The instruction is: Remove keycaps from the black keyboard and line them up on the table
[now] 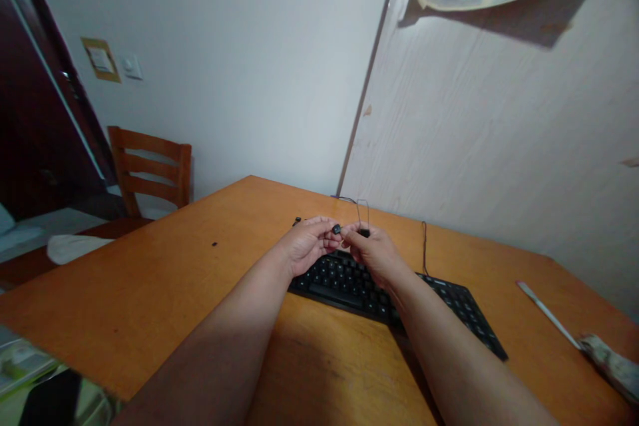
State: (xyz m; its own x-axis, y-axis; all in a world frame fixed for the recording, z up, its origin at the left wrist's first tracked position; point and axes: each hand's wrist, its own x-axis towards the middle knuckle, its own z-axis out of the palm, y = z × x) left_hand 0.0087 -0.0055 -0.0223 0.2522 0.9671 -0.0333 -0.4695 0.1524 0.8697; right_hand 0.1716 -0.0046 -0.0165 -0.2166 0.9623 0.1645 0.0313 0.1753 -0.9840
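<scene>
A small black keycap [336,229] is between the fingertips of my two hands, above a black keyboard [344,286]. My left hand [309,245] pinches the keycap from the left, its fingers curled. The thumb and fingertips of my right hand [372,249] are closed just beside the keycap's right side. Out of the right hand rises the thin wire loop of a keycap puller [363,203], with its dark body partly hidden by the fingers. The forearms cover part of the keyboard, which lies slanted on the wooden table [239,226].
A small black piece [214,244] lies on the table to the left, and another dark piece [297,220] behind my left hand. The keyboard's cable [425,246] runs toward the wall. At right are a white brush [546,311] and a crumpled cloth [609,363]. A chair [154,166] stands at left.
</scene>
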